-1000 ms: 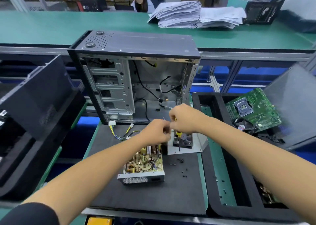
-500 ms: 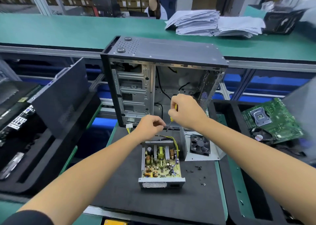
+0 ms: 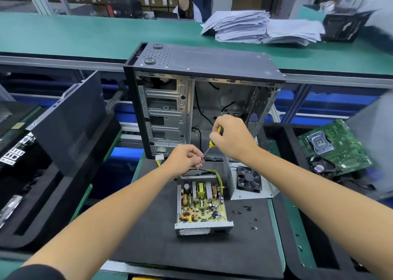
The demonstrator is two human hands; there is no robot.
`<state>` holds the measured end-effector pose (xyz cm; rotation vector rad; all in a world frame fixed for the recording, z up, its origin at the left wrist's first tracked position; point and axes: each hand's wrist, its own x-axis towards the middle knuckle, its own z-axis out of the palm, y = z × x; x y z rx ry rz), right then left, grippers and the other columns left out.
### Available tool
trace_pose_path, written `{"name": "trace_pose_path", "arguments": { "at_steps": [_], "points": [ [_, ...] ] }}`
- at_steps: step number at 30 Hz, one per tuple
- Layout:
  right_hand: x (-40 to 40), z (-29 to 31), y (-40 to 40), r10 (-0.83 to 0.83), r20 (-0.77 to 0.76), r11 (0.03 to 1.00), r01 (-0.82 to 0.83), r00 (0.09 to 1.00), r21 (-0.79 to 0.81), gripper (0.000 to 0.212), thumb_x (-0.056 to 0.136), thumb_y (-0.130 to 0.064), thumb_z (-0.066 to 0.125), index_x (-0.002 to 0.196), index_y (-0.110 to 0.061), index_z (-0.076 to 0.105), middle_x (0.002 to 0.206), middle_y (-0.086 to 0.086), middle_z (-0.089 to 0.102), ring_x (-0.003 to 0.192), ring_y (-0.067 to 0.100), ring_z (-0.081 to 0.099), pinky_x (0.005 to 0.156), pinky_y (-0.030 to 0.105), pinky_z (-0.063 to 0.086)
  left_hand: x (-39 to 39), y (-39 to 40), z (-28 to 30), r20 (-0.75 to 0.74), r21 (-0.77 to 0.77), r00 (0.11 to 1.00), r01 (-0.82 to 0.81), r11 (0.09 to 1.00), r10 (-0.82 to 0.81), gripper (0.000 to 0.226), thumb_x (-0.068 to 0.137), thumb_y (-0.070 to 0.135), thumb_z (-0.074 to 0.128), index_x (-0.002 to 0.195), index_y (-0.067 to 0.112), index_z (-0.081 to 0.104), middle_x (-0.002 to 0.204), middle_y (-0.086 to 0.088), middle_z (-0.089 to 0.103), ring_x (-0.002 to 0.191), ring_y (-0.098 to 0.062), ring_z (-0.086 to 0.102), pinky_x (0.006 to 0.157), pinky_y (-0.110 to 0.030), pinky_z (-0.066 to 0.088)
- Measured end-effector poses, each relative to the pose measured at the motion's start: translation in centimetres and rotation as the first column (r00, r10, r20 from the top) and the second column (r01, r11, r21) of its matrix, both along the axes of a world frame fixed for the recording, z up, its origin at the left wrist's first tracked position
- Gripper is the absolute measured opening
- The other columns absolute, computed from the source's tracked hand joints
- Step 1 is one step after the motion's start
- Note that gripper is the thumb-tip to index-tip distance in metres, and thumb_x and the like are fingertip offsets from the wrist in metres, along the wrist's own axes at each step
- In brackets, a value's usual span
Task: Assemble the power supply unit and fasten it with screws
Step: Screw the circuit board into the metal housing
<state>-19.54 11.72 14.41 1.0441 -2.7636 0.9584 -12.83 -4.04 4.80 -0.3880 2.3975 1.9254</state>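
**PSU open on mat, both hands at its far edge**

Head view: the power supply unit (image 3: 202, 203) lies lid-off on the black foam mat (image 3: 165, 250), circuit board up, grille end toward the camera, far wall toward the PC case (image 3: 204, 101). The case stands upright w/ its open side facing the camera, at the mat's far edge. Left hand (image 3: 185, 159) hovers over the PSU's far wall, fingers curled, pinching sth small; can't tell what. Right hand (image 3: 231, 137) grips the yellow-handled screwdriver (image 3: 209, 147), shaft angled down-left w/ its tip meeting the left fingertips. Just right of the PSU, touching or nearly so, the PSU cover w/ fan (image 3: 248, 179) lies open. Loose screws (image 3: 247, 210) are scattered on the mat near its right edge, apart from the PSU. Bare mat runs in front of and left of the PSU. Right of the mat is a black tray holding a green motherboard (image 3: 333, 148); left of it a dark side panel (image 3: 70, 120) leans.
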Motion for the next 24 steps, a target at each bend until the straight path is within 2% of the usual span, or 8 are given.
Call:
{"name": "trace_pose_path", "arguments": {
  "at_steps": [6,15,17,21,24],
  "points": [
    [0.1,-0.1,0.4,0.002,-0.015,1.0,-0.003,1.0,-0.027,0.012,0.08,-0.014,0.059,0.069,-0.009,0.057,0.07,-0.01,0.046,0.065,0.004,0.042,0.061,0.026,0.028,0.1,0.2,-0.3,0.021,-0.006,1.0,0.021,1.0,-0.02,0.015,0.095,-0.003,0.053,0.089,0.007,0.062,0.082,-0.015,0.072,0.069,-0.013,0.068,0.067,-0.02,0.054],
    [0.2,-0.3,0.9,0.007,0.0,0.999,-0.007,1.0,-0.042,0.013,0.08,-0.013,0.058,0.068,-0.012,0.055,0.07,-0.009,0.048,0.067,0.012,0.044,0.064,0.027,0.031,0.3,1.0,-0.3,0.028,-0.04,0.997,0.076,0.996,-0.075,0.02,0.097,-0.003,0.048,0.097,0.007,0.065,0.084,-0.009,0.071,0.069,-0.007,0.064,0.068,-0.016,0.053],
    [0.2,-0.2,1.2,-0.013,0.027,0.997,0.015,1.0,-0.072,0.014,0.08,-0.014,0.058,0.067,-0.012,0.056,0.071,-0.005,0.053,0.065,0.012,0.045,0.061,0.028,0.032,0.3,1.2,-0.4,0.025,-0.045,0.996,0.088,0.995,-0.087,0.022,0.098,-0.004,0.046,0.1,0.005,0.066,0.084,-0.008,0.07,0.068,-0.006,0.064,0.07,-0.016,0.053],
    [-0.1,0.2,1.7,-0.068,0.117,0.991,0.08,0.991,-0.103,0.011,0.079,-0.013,0.058,0.068,-0.011,0.058,0.063,0.006,0.063,0.046,0.013,0.043,0.047,0.025,0.035,0.3,1.7,-0.4,0.001,-0.032,0.993,0.115,0.993,-0.115,0.026,0.098,-0.006,0.043,0.096,0.007,0.066,0.082,-0.007,0.069,0.068,-0.007,0.062,0.072,-0.018,0.055],
    [-0.5,0.5,2.2,-0.104,0.169,0.983,0.127,0.98,-0.13,0.006,0.08,-0.011,0.057,0.075,-0.01,0.06,0.058,0.001,0.061,0.042,0.012,0.044,0.041,0.021,0.037,0.2,2.2,-0.3,-0.025,-0.034,0.993,0.112,0.993,-0.113,0.031,0.099,-0.004,0.042,0.092,0.014,0.067,0.077,-0.001,0.068,0.067,-0.005,0.06,0.07,-0.019,0.053]
  ]
}}
